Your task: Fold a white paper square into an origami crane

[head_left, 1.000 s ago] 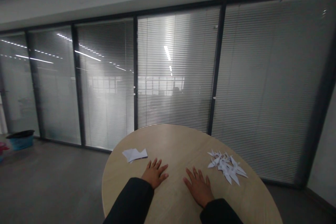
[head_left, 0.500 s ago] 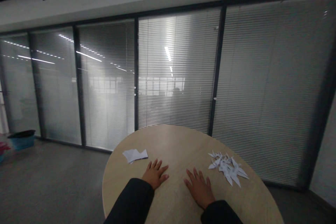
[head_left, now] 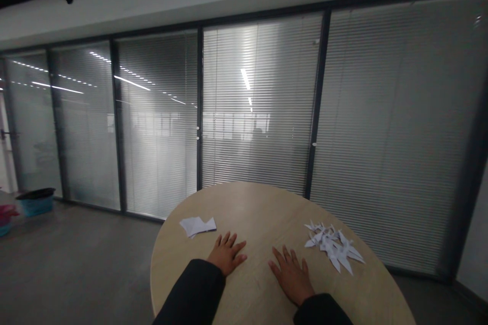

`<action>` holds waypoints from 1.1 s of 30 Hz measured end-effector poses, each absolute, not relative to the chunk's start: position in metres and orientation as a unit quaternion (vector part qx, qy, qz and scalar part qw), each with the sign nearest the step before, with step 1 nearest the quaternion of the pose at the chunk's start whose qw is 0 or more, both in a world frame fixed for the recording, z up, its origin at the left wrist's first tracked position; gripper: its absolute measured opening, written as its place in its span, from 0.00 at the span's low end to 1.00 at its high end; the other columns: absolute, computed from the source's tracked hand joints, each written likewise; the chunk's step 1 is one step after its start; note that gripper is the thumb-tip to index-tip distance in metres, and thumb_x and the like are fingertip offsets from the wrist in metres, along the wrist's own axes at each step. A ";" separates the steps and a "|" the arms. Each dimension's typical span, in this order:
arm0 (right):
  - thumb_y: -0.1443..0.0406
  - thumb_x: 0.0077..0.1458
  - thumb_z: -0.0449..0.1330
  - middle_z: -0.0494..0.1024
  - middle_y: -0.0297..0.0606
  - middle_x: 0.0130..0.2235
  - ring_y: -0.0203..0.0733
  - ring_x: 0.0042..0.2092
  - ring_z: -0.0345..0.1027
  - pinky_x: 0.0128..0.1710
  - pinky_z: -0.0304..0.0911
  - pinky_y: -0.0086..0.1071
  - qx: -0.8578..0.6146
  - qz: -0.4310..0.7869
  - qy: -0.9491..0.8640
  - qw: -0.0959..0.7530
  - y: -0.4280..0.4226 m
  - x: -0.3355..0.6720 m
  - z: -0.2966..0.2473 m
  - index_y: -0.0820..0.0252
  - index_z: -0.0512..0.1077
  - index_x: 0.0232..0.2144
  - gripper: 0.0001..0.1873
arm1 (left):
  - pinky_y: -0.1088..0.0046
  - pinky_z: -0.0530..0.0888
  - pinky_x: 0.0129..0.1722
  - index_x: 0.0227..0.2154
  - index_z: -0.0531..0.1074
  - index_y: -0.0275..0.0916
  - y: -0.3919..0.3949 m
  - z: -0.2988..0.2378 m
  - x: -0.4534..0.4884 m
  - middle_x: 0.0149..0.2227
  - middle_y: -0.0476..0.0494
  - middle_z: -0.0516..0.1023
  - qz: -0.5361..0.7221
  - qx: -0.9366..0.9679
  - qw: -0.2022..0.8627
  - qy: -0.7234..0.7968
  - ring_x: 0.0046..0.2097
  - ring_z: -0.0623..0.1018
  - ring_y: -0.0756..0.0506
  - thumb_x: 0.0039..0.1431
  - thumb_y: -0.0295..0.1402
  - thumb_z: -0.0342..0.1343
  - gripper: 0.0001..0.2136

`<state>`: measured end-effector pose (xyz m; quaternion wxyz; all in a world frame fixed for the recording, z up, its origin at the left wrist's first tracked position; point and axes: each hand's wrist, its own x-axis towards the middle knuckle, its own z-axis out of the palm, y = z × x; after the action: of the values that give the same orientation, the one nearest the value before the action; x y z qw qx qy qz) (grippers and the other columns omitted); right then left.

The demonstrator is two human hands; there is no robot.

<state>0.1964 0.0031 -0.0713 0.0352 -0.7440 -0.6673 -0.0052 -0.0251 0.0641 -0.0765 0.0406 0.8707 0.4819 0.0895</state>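
My left hand (head_left: pixel 226 255) lies flat on the round wooden table (head_left: pixel 259 208), fingers spread, holding nothing. My right hand (head_left: pixel 292 274) rests flat beside it, fingers also apart and empty. A small stack of white paper sheets (head_left: pixel 197 225) lies just beyond my left hand, not touching it. To the right of my right hand sits a pile of several folded white paper figures (head_left: pixel 333 246), a short gap away. Both arms wear dark sleeves.
A wall of glass panels with closed blinds (head_left: pixel 259 106) stands behind the table. Grey floor (head_left: pixel 76 264) spreads to the left. A blue bin with a dark liner (head_left: pixel 36 201) stands at the far left by the glass.
Both hands stay flat in place on the table. The view has shifted slightly, so everything sits a little lower and to the right.
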 end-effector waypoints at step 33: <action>0.53 0.60 0.43 0.54 0.42 0.64 0.55 0.64 0.44 0.59 0.43 0.56 -0.740 -0.024 -0.670 0.051 0.004 0.197 -0.075 0.52 0.55 0.60 0.28 | 0.64 0.56 0.59 0.54 0.64 0.39 0.087 -0.075 -0.056 0.54 0.39 0.71 0.157 0.746 -0.062 0.644 0.58 0.66 0.44 0.62 0.29 0.40 0.18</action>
<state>0.1973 0.0039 -0.0746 0.0508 -0.7402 -0.6700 -0.0244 -0.0563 0.0870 -0.0750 -0.0624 0.7460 0.6442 0.1570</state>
